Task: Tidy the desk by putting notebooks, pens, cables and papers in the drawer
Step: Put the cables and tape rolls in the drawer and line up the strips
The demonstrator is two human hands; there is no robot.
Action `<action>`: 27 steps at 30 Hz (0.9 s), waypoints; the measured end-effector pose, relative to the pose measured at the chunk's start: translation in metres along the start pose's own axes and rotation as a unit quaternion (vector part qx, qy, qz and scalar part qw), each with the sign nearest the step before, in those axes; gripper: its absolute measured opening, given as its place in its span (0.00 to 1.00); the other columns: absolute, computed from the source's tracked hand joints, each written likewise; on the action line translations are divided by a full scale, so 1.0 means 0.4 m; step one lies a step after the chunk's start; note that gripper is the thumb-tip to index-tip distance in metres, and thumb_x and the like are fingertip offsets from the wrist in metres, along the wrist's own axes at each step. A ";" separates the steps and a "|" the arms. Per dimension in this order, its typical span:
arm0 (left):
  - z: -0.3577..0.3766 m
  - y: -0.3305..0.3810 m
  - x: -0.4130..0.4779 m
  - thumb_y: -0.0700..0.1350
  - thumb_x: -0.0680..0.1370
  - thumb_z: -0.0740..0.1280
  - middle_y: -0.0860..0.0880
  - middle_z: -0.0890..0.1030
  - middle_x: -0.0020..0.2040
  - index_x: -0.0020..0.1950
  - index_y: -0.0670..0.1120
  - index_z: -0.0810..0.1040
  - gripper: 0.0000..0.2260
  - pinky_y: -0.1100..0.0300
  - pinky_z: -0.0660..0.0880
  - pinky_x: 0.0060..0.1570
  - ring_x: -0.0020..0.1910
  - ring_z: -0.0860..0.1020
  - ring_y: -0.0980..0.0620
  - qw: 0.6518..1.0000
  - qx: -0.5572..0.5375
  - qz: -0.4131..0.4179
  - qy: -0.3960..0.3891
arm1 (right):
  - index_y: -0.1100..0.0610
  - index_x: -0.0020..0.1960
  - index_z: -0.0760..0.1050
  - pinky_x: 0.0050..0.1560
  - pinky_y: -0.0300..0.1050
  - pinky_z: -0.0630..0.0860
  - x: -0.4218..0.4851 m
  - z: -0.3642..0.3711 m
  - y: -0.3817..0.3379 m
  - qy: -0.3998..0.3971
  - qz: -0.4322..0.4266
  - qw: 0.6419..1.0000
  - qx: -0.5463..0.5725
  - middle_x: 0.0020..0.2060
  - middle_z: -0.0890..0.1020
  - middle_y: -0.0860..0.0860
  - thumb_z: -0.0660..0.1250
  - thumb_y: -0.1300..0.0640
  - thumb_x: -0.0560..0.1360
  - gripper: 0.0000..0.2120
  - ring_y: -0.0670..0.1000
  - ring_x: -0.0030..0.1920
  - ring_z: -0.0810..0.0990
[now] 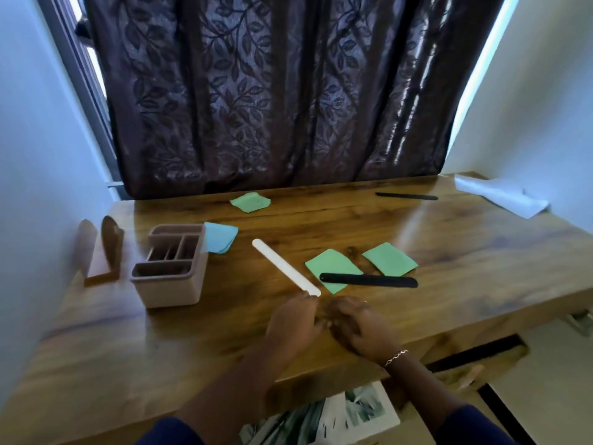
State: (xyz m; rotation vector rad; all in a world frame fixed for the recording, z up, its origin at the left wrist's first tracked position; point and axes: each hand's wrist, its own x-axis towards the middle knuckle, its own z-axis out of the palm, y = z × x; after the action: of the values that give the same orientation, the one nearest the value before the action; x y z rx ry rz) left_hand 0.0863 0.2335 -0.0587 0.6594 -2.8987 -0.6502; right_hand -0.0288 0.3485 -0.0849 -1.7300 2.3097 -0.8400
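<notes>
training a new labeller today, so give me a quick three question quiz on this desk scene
1. True or false: the nearer black stick lies across a green note.
2. How many green notes lie on the desk?
3. Fill the gap: the near end of the white stick meets the ___ hand.

Key
1. True
2. Three
3. left hand

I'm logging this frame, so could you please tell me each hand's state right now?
Left hand: pinches the near end of the white stick.
Right hand: curled and blurred; cannot be told.
</notes>
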 end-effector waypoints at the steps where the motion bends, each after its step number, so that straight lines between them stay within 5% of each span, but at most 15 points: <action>1: 0.006 0.012 0.021 0.51 0.78 0.62 0.49 0.70 0.68 0.68 0.47 0.68 0.20 0.57 0.66 0.66 0.68 0.67 0.50 1.000 0.003 0.010 -0.001 | 0.57 0.55 0.78 0.56 0.41 0.73 0.014 -0.025 0.027 0.028 0.018 0.999 -0.008 0.54 0.80 0.52 0.60 0.56 0.74 0.13 0.47 0.54 0.76; 5: 0.033 0.047 0.089 0.54 0.78 0.61 0.48 0.67 0.71 0.70 0.47 0.67 0.22 0.56 0.61 0.70 0.70 0.64 0.50 0.996 0.071 0.046 -0.003 | 0.59 0.53 0.80 0.54 0.43 0.72 0.089 -0.116 0.134 0.090 0.100 0.988 -0.080 0.51 0.82 0.54 0.64 0.62 0.73 0.11 0.53 0.54 0.78; 13: 0.090 0.079 0.179 0.54 0.79 0.60 0.48 0.68 0.69 0.70 0.47 0.66 0.22 0.58 0.60 0.69 0.68 0.64 0.50 0.997 0.079 0.008 0.003 | 0.56 0.58 0.76 0.52 0.47 0.74 0.191 -0.161 0.258 -0.127 0.110 0.962 -0.213 0.55 0.78 0.54 0.68 0.57 0.72 0.14 0.54 0.55 0.76; 20: 0.127 0.078 0.190 0.54 0.79 0.57 0.48 0.69 0.67 0.67 0.47 0.70 0.19 0.58 0.60 0.69 0.67 0.65 0.51 0.996 0.072 -0.019 0.040 | 0.52 0.52 0.76 0.44 0.39 0.67 0.209 -0.161 0.277 -0.155 0.126 0.967 -0.159 0.52 0.80 0.52 0.69 0.59 0.70 0.11 0.53 0.53 0.77; 27: 0.102 0.045 0.159 0.46 0.77 0.64 0.52 0.78 0.55 0.55 0.47 0.78 0.08 0.73 0.63 0.56 0.56 0.72 0.58 0.965 -0.106 -0.083 0.224 | 0.53 0.47 0.78 0.43 0.40 0.70 0.223 -0.197 0.206 -0.139 0.209 0.968 0.017 0.46 0.79 0.51 0.71 0.59 0.70 0.07 0.50 0.49 0.77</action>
State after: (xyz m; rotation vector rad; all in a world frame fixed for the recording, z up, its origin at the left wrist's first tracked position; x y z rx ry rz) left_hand 0.0142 0.2364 -0.0877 0.8938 -2.3411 -0.7078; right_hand -0.1611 0.3093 -0.0416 -1.1864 2.3197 -0.5160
